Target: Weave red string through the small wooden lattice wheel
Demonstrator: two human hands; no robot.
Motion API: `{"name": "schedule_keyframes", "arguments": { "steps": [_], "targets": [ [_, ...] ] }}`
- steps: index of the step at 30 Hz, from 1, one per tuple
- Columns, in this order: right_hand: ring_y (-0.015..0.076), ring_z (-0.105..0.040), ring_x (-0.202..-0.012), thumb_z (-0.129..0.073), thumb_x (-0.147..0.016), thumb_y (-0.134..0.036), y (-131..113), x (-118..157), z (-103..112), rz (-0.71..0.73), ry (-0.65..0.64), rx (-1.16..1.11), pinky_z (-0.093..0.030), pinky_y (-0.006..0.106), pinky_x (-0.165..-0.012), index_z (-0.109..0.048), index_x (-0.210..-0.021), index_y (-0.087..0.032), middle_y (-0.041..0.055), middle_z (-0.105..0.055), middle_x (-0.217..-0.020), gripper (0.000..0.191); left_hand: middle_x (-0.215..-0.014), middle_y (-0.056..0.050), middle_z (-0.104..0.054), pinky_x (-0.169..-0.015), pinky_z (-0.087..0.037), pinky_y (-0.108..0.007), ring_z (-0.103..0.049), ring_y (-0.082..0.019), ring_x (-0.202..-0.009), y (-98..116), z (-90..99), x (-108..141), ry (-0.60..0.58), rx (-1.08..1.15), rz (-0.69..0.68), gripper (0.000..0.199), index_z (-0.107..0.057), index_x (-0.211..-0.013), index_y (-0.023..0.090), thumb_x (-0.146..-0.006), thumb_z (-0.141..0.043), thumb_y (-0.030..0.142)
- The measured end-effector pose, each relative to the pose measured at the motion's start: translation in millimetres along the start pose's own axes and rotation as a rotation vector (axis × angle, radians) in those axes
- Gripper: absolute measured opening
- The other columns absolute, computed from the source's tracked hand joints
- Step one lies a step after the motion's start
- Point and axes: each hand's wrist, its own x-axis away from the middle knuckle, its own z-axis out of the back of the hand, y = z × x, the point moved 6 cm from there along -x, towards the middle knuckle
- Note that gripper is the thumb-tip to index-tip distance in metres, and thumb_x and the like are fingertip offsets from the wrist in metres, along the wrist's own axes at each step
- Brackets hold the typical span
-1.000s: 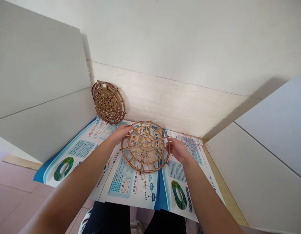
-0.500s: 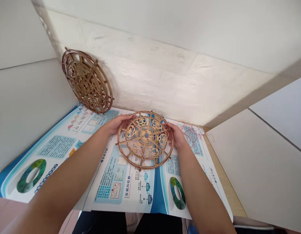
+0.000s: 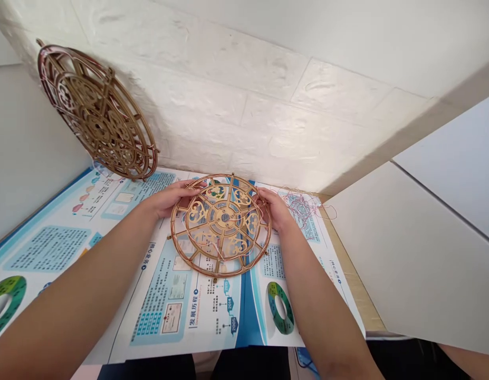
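Note:
A round gold openwork frame (image 3: 237, 217) with scroll cut-outs, spokes and small lugs on its rim lies roughly level over the printed sheet. Reddish and pale wire runs around it, with a loose strand across its lower half. My left hand (image 3: 173, 198) grips the upper left rim, fingers partly hidden beneath the frame. On the upper right rim, my right hand (image 3: 274, 208) is closed, its fingertips at the wire there. Just beyond that hand lies a loose tangle of thin pink-red wire (image 3: 301, 206).
Several similar round frames (image 3: 97, 126) lean in a stack against the white wall (image 3: 264, 105) at the back left. Printed poster sheets (image 3: 125, 327) cover the wooden tabletop (image 3: 357, 282). Grey panels (image 3: 418, 274) flank both sides. Part of another person's limb (image 3: 471, 364) shows at bottom right.
The view has shifted right and closer, so the leaning stack appears larger and farther left. Both hands keep hold of the frame; the right fingers have curled in more at the rim.

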Motion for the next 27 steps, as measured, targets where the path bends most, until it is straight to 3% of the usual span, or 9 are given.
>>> {"name": "schedule_keyframes", "arguments": {
  "steps": [4, 9, 14, 18, 23, 27],
  "targets": [
    [0.0180, -0.066, -0.078, -0.083, -0.069, -0.035, -1, 2, 0, 0.006, -0.003, 0.012, -0.054, 0.029, -0.069, -0.074, -0.107, -0.022, 0.0017, -0.074, -0.087, 0.041, -0.102, -0.011, -0.076, -0.070, -0.064, -0.029, -0.074, -0.021, -0.081, 1, -5.9, 4, -0.041, -0.044, 0.002, 0.045, -0.071, -0.116, 0.015, -0.073, -0.084, 0.013],
    [0.0209, -0.068, -0.095, -0.087, -0.068, -0.046, -6, 5, -4, 0.094, 0.023, 0.033, -0.055, 0.029, -0.074, -0.075, -0.104, -0.024, 0.0044, -0.076, -0.114, 0.044, -0.107, -0.010, -0.076, -0.073, -0.063, -0.027, -0.074, -0.021, -0.085, 2, -12.5, 8, -0.083, -0.083, 0.018, 0.042, -0.074, -0.109, 0.015, -0.068, -0.087, 0.014],
    [0.0211, -0.070, -0.099, -0.095, -0.060, -0.038, -9, 6, -6, 0.153, 0.036, 0.098, -0.056, 0.033, -0.089, -0.076, -0.102, -0.022, 0.0057, -0.077, -0.104, 0.048, -0.111, -0.011, -0.075, -0.077, -0.063, -0.031, -0.074, -0.023, -0.087, 1, -10.2, 7, -0.082, -0.102, 0.020, 0.041, -0.074, -0.109, 0.016, -0.070, -0.086, 0.017],
    [0.0199, -0.070, -0.095, -0.095, -0.059, -0.035, -12, 4, -1, 0.217, 0.069, 0.122, -0.055, 0.033, -0.087, -0.076, -0.100, -0.022, 0.0048, -0.077, -0.096, 0.047, -0.107, -0.011, -0.075, -0.077, -0.063, -0.031, -0.074, -0.024, -0.089, -1, -9.3, 5, -0.113, -0.119, 0.006, 0.036, -0.073, -0.108, 0.015, -0.074, -0.084, 0.020],
    [0.0185, -0.065, -0.079, -0.087, -0.070, -0.041, -16, 7, -7, 0.345, 0.073, 0.460, -0.054, 0.035, -0.079, -0.077, -0.095, -0.022, 0.0032, -0.074, -0.086, 0.033, -0.110, -0.012, -0.075, -0.079, -0.062, -0.030, -0.073, -0.024, -0.093, -3, -10.6, 4, -0.143, -0.089, 0.011, 0.036, -0.073, -0.108, 0.014, -0.075, -0.084, 0.020],
    [0.0193, -0.064, -0.084, -0.068, -0.088, -0.034, -29, 22, -28, 0.596, 0.026, 0.834, -0.054, 0.036, -0.079, -0.079, -0.097, -0.024, 0.0046, -0.072, -0.095, 0.017, -0.112, -0.011, -0.075, -0.083, -0.061, -0.030, -0.073, -0.023, -0.097, -3, -11.9, 5, -0.160, -0.086, 0.042, 0.036, -0.072, -0.109, 0.015, -0.076, -0.085, 0.021]
  ]
}}
